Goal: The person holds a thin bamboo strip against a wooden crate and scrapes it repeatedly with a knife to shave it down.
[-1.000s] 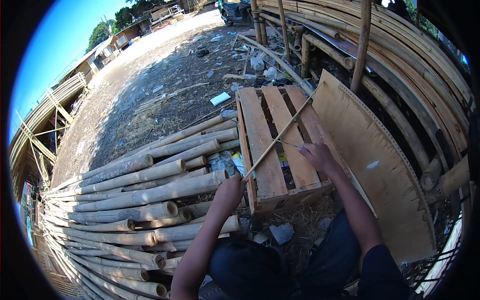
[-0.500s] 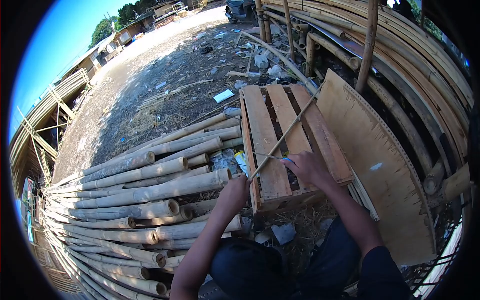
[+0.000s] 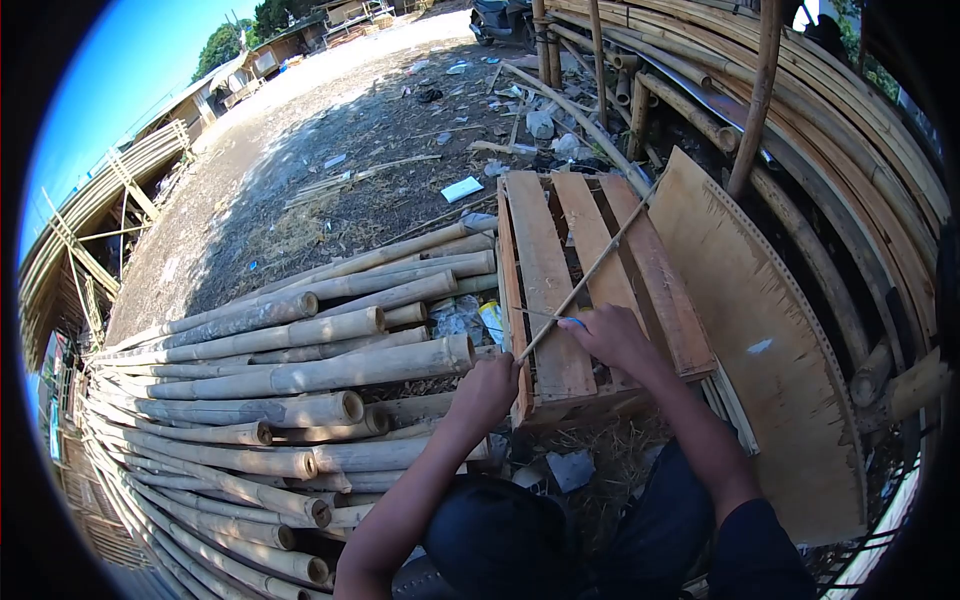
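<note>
Since 1 s ago the right hand point(image 3: 612, 337) has slid down the bamboo strip point(image 3: 590, 272) toward the left hand point(image 3: 490, 388), so the two now sit close together near the pallet's near edge; the blade has come along w/ it.

Left hand is clenched round the strip's lower end, just off the near left corner of the wooden pallet point(image 3: 545, 270). Right hand is closed on the handle of a thin knife point(image 3: 545, 316), blade pointing left and meeting the strip just above the left fist; handle itself is mostly hidden, prob. blue at the tip but hard to tell.

Strip runs diagonally up and right across the pallet slats, far end reaching the top edge of the plywood sheet point(image 3: 760, 330) that leans beside the pallet on the right.

Left of the pallet lies a stack of cut bamboo poles point(image 3: 290, 380), ends toward the person. Behind, bare dirt ground point(image 3: 330, 150) w/ scattered litter; more long bamboo point(image 3: 860, 130) is piled along the right side.
</note>
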`<control>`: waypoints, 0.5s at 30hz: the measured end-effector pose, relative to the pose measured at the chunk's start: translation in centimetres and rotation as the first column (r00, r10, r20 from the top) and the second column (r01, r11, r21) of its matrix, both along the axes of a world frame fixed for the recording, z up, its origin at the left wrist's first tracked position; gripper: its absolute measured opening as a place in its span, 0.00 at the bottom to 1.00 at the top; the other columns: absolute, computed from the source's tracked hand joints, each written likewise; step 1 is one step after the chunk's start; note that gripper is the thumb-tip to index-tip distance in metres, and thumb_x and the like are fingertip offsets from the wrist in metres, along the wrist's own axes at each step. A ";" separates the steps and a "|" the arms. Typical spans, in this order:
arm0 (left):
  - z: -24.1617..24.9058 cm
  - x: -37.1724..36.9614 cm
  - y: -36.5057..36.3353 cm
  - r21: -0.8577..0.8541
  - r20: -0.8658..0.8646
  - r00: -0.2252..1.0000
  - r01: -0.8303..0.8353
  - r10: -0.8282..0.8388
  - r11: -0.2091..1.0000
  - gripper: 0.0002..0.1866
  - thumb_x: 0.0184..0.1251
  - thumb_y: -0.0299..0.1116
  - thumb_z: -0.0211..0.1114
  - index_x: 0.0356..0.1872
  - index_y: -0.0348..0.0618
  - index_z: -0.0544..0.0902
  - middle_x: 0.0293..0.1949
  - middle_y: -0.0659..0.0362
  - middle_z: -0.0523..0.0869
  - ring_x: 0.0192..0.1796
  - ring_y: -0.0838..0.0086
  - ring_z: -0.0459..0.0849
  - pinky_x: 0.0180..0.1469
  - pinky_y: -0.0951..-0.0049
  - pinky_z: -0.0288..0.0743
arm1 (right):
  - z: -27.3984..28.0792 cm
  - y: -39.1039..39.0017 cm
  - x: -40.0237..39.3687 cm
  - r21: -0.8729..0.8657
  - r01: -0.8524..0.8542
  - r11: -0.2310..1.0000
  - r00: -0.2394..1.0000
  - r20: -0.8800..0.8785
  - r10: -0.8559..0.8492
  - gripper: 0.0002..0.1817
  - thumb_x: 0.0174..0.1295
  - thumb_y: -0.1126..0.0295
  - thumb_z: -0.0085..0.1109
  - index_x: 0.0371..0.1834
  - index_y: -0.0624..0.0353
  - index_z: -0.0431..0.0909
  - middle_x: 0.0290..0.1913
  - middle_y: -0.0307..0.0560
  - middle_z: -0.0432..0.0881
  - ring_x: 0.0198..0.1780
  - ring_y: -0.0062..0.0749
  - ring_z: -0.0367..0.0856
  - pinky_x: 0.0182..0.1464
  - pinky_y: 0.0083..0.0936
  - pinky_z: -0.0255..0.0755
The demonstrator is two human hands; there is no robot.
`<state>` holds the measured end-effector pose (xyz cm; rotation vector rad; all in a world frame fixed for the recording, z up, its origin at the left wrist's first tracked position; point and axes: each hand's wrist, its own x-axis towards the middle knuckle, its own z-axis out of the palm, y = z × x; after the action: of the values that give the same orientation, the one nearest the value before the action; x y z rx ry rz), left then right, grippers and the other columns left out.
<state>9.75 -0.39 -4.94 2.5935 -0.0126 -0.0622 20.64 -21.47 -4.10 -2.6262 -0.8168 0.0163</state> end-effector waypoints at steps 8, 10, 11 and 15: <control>0.0 -0.5 -0.3 0.013 0.063 0.998 0.017 -0.017 1.000 0.19 0.79 0.42 0.46 0.39 0.34 0.77 0.27 0.38 0.83 0.34 0.38 0.83 0.38 0.41 0.75 | -1.8 -2.7 4.8 0.041 0.175 0.984 0.984 0.018 -0.176 0.32 0.73 0.45 0.43 0.28 0.62 0.85 0.31 0.65 0.83 0.37 0.59 0.84 0.44 0.51 0.75; 1.6 -0.9 -1.0 0.006 -0.018 0.999 -0.035 0.035 0.999 0.17 0.78 0.37 0.46 0.37 0.32 0.75 0.33 0.36 0.82 0.40 0.38 0.80 0.45 0.42 0.70 | -2.5 -3.7 6.0 0.037 0.246 0.969 0.968 0.049 -0.247 0.32 0.73 0.46 0.43 0.29 0.63 0.85 0.32 0.66 0.83 0.38 0.60 0.84 0.45 0.52 0.75; 1.2 -0.8 -0.8 0.005 -0.019 0.999 -0.035 0.035 0.999 0.17 0.78 0.37 0.46 0.37 0.32 0.75 0.33 0.36 0.82 0.40 0.38 0.80 0.45 0.42 0.70 | -3.1 -4.4 6.8 0.041 0.340 0.939 0.937 0.063 -0.343 0.32 0.73 0.46 0.43 0.29 0.64 0.85 0.32 0.66 0.84 0.39 0.60 0.84 0.46 0.52 0.75; 0.3 -0.5 -0.4 0.048 0.053 0.998 0.013 -0.016 0.999 0.19 0.79 0.41 0.46 0.38 0.34 0.77 0.26 0.38 0.83 0.33 0.39 0.83 0.38 0.41 0.75 | -3.7 -5.1 7.1 0.057 0.399 0.915 0.916 0.020 -0.401 0.33 0.73 0.47 0.43 0.29 0.67 0.84 0.33 0.67 0.83 0.38 0.62 0.83 0.46 0.51 0.75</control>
<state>9.27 -0.82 -4.66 2.6418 -0.0498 0.0020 27.78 -26.55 -7.78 -2.6987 -0.2689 -0.1558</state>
